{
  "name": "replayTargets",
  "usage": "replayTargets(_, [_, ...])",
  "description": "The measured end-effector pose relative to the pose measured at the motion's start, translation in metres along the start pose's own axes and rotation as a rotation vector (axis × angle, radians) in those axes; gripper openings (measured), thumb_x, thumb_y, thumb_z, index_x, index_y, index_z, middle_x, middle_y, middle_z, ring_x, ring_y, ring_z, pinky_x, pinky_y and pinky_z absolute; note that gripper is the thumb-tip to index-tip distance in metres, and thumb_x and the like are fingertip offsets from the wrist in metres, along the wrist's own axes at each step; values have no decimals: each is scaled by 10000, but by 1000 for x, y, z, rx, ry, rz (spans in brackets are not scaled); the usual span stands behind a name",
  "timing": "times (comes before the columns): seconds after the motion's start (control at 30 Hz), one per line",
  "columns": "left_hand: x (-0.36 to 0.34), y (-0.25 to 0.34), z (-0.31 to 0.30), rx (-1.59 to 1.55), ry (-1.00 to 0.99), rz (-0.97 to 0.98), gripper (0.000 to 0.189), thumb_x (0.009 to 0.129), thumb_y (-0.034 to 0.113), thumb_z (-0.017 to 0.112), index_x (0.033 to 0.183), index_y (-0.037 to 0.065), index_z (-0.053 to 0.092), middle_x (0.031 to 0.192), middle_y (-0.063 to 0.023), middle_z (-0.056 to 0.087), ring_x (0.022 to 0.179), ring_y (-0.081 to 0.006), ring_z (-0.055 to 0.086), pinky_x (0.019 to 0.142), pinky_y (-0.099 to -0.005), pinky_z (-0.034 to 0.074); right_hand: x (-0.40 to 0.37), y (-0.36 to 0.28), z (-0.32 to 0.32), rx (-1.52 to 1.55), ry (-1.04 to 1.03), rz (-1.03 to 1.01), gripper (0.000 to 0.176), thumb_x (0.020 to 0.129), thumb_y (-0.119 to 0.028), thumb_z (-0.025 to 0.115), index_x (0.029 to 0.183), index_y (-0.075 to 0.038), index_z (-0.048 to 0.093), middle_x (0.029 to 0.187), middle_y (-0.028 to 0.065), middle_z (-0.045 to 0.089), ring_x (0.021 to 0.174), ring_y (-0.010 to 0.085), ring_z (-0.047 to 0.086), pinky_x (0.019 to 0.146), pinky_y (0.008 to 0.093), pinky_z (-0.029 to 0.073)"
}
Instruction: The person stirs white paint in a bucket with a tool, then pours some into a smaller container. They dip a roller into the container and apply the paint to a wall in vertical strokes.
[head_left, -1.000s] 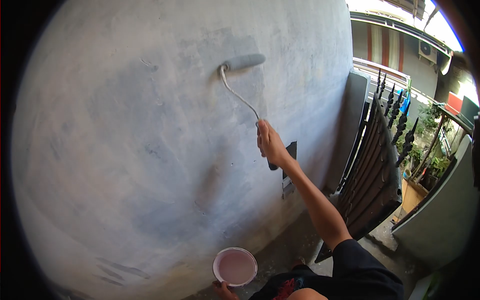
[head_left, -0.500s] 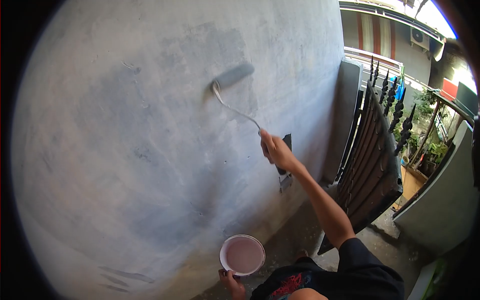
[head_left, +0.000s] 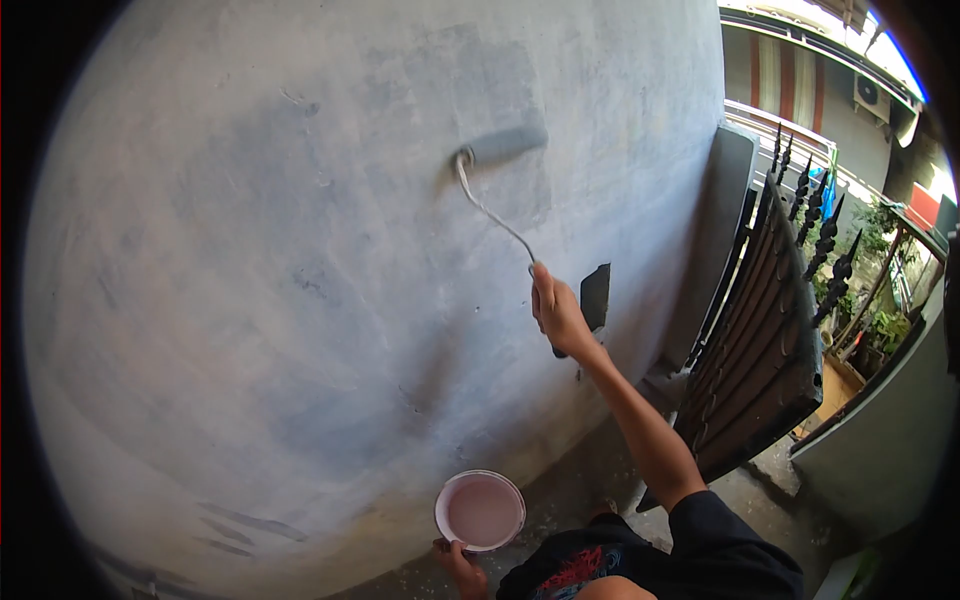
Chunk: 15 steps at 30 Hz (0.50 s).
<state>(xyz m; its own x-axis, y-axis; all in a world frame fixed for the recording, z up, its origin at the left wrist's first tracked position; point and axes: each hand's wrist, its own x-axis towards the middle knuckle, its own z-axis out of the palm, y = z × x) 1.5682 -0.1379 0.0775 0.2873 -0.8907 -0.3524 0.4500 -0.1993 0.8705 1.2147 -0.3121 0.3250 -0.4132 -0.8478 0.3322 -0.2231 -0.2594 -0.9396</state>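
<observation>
My right hand (head_left: 562,315) is closed around the handle of a paint roller (head_left: 505,145). The grey roller head lies against the grey-white wall (head_left: 330,250), on a darker damp-looking patch, and its bent wire frame runs down to my fist. Low in the view, my left hand (head_left: 462,567) grips the rim of a round bucket (head_left: 480,511) with pinkish liquid inside. The bucket is held upright close to the foot of the wall.
A dark metal gate (head_left: 750,340) with spiked tops stands at the right, beside a grey pillar (head_left: 722,190). Behind it are plants and a low wall (head_left: 880,440). A dark rectangular opening (head_left: 596,297) is in the wall behind my right hand.
The view has shifted, so the wall and gate appear farther right. The roller remains against the wall near the same patch, slightly higher on it. Both hands keep their hold.
</observation>
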Motion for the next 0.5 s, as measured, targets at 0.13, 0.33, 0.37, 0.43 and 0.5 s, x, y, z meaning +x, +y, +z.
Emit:
replayTargets(0.13, [0,-3,-7,22,57,52,251,733,43,516,974,64,448,951,-68,504,871,-166,520,730,-307,446,-36,68,3,2,-75,103,637,1014,-556,286,669,-42,436,537,23,416,518,121,409,511,306,372])
replayTargets(0.33, [3,-2,-8,110,43,72,243,738,78,516,976,71,467,939,-64,528,848,-173,539,726,-311,463,-91,167,6,-22,-58,138,636,1018,-547,282,656,-49,443,527,14,416,493,123,418,489,312,365])
replayTargets(0.37, [4,-2,-7,93,36,59,248,740,84,518,983,74,471,945,-61,531,842,-171,539,724,-305,462,-98,183,6,-29,-72,150,653,1015,-559,255,631,-64,438,505,8,413,458,121,423,457,297,361])
replayTargets(0.43, [9,-8,-13,88,21,70,252,742,87,520,988,75,472,953,-59,530,845,-170,541,730,-304,463,-104,190,6,-37,-84,161,671,1012,-571,229,605,-79,433,482,3,409,422,118,428,425,282,358])
replayTargets(0.5, [7,-5,-6,71,7,86,255,744,90,522,993,77,474,962,-58,529,848,-169,543,736,-303,463,-100,183,5,-24,-97,152,666,1014,-566,231,604,-80,427,484,-3,400,419,116,418,425,278,355])
